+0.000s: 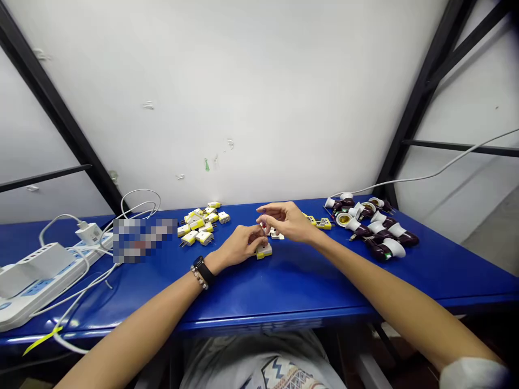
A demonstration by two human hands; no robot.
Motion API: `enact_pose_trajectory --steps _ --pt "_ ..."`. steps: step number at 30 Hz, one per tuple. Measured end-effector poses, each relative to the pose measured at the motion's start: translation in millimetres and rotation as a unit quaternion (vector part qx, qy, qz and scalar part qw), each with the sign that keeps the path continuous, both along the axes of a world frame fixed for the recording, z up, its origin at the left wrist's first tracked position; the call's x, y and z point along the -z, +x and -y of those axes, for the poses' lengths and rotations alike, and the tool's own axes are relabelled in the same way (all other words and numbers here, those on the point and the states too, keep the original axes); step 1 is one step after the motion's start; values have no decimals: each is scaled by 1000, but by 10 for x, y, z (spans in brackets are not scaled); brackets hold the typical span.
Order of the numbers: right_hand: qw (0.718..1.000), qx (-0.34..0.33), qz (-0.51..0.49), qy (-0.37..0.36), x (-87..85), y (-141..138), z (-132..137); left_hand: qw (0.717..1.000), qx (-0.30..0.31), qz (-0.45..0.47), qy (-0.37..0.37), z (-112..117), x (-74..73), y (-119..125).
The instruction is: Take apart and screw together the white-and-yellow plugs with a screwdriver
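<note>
A small white-and-yellow plug [264, 252] rests on the blue table in front of me. My left hand [243, 243] is closed at the plug's left side, its fingertips pressed together on top. Just above, my right hand [286, 220] pinches a thin screwdriver [263, 226], which stands upright over the plug. Red shows between the fingers, and most of the tool is hidden. Behind the right hand lie small white pieces [276, 234], partly covered. Several yellow-and-white plugs [323, 223] lie to the right of that hand.
More two-pin plugs [197, 223] form a pile at left. Dark red lamp holders with white collars [379, 232] are heaped at right. A white power strip [44, 281] with looping cables takes up the table's left end. A white wall stands behind the table [292, 286].
</note>
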State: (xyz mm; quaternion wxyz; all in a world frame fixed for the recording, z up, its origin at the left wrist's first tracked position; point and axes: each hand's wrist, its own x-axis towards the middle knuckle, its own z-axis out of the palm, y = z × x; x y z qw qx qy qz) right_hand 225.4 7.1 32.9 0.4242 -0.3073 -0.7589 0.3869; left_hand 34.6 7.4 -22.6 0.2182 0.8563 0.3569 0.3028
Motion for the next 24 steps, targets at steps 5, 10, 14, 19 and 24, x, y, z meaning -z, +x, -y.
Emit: enact_pose_trajectory --steps 5,10,14,19,24 --pt "997 45 1 59 20 -53 46 998 16 45 -44 1 -8 -3" --pt "999 -13 29 40 -6 -60 98 993 53 96 -50 31 -49 12" --pt "998 29 21 43 20 -76 94 988 10 129 -86 24 -11 79" --pt "994 33 56 85 56 -65 67 987 42 120 -96 32 -67 56" --pt "992 19 65 110 86 -51 37 980 63 111 -152 31 -106 12"
